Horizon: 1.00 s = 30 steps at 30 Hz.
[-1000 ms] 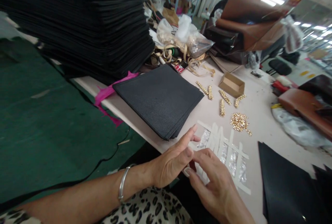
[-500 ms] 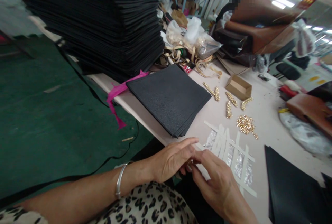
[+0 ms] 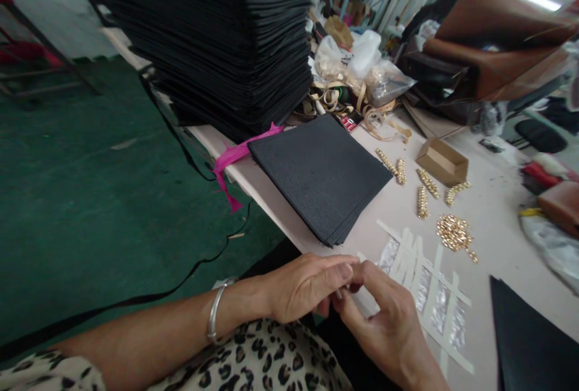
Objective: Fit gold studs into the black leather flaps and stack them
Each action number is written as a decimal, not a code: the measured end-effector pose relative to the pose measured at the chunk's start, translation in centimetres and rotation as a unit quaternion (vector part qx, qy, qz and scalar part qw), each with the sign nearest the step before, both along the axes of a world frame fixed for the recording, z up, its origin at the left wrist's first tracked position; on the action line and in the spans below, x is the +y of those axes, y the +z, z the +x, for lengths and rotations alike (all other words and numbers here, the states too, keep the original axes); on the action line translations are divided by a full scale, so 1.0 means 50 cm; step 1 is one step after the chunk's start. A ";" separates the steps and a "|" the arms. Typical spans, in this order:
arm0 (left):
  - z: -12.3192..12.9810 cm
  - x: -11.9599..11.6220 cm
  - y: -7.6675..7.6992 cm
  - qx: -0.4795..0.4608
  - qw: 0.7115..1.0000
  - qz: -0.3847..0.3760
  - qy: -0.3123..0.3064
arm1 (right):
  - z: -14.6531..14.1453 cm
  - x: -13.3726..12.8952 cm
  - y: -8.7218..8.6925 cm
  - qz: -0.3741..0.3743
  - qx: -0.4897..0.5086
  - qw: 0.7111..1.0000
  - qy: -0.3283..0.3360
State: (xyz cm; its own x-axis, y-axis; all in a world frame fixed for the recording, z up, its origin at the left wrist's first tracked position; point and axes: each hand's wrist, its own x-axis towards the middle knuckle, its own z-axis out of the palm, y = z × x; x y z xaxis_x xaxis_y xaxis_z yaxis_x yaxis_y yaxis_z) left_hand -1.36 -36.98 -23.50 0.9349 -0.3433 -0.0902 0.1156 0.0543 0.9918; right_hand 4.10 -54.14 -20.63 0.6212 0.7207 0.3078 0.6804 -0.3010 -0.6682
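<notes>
My left hand [image 3: 303, 285], with a silver bangle [image 3: 215, 312] on its wrist, meets my right hand [image 3: 384, 312] over my lap at the table's near edge. The left thumb presses toward the fingers, and the right thumb and forefinger pinch together at the same spot. Something small is caught between the fingertips; its shape is mostly covered. Just beyond the hands lies a stack of black leather-like sheets [image 3: 321, 174]. To the right are pale tape strips [image 3: 436, 276] across clear plastic pieces [image 3: 438, 309], and a pile of small gold metal pieces [image 3: 455, 233].
Gold pieces stand in rows [image 3: 423, 202] near an open cardboard box [image 3: 442, 162]. A tall stack of black sheets [image 3: 217, 47] rises at the back left beside a pink strip [image 3: 244, 148]. Brown bags [image 3: 493, 47] sit at the back right, more black sheets [image 3: 534, 336] at the lower right.
The view has swung left, so the table things sit farther right. Both hands stay together; the left thumb now lies over the right fingertips, and the gold glint between them is covered.
</notes>
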 end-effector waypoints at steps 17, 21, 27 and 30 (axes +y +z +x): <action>-0.004 0.046 0.004 0.093 0.993 -0.070 -0.025 | 0.014 0.036 0.008 -0.019 -0.046 0.997 0.058; -0.003 0.044 -0.002 0.088 0.993 -0.082 -0.013 | 0.014 0.041 0.008 -0.019 -0.030 0.997 0.064; 0.003 0.038 -0.008 0.116 0.988 -0.105 -0.004 | 0.020 0.040 0.002 -0.046 -0.012 0.996 0.074; 0.004 0.040 -0.008 0.137 0.984 -0.112 -0.005 | 0.021 0.039 0.000 -0.045 -0.004 0.995 0.085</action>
State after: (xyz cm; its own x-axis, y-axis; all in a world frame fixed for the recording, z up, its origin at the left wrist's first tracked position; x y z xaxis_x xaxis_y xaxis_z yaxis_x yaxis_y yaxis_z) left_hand -1.18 -35.00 -23.92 0.8823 -0.3924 -0.2600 0.3791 0.2648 0.8867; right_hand 5.16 -52.18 -20.66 0.4859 0.8402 0.2409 0.7312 -0.2397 -0.6387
